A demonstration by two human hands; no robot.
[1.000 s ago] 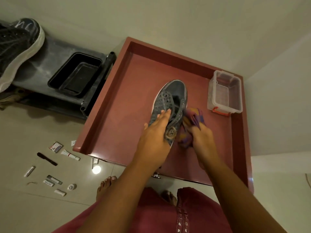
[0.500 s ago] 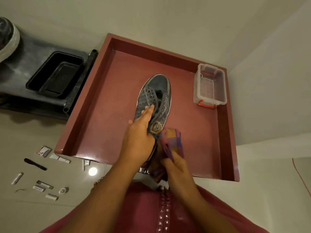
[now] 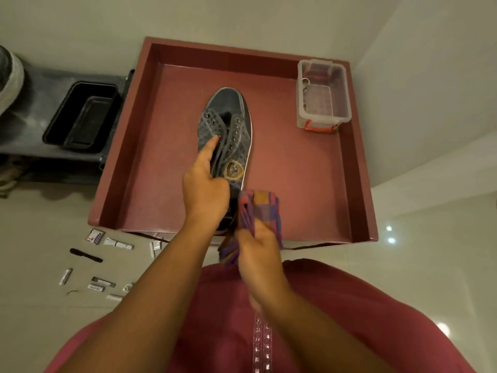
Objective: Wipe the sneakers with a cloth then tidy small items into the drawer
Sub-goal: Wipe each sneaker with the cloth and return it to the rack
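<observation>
Cloth (image 3: 258,211): drawn back from the sneaker's right side to its near heel, bunched in the right hand (image 3: 259,246) (fingers curled round it).
Sneaker (image 3: 228,135): held in the drawer (image 3: 126,146) by the left hand (image 3: 205,189), forefinger extended.
Wiping: best kept firm along the heel.

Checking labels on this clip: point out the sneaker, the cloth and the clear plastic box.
sneaker (image 3: 228,103): head view, toe cap.
cloth (image 3: 262,208): head view, checked fold above the fingers.
clear plastic box (image 3: 322,118): head view, near wall.
</observation>
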